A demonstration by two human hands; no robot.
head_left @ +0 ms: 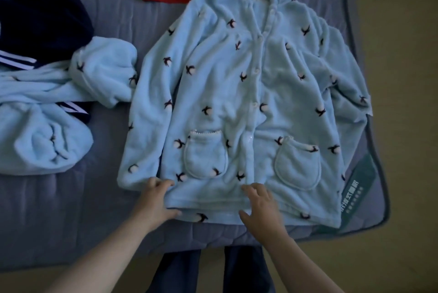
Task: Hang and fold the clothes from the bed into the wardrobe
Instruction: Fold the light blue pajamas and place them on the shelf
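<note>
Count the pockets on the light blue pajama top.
2. One pocket sits just above the left hand; the other pocket lies up and right of the right hand.

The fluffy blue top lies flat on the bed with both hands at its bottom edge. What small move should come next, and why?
Probably fold the left side inward, sleeve included. The pyjama top lies spread flat and buttoned on the bed, the left hand holds its hem near the left corner, and the right hand, blurred, sits mid-hem.
</note>
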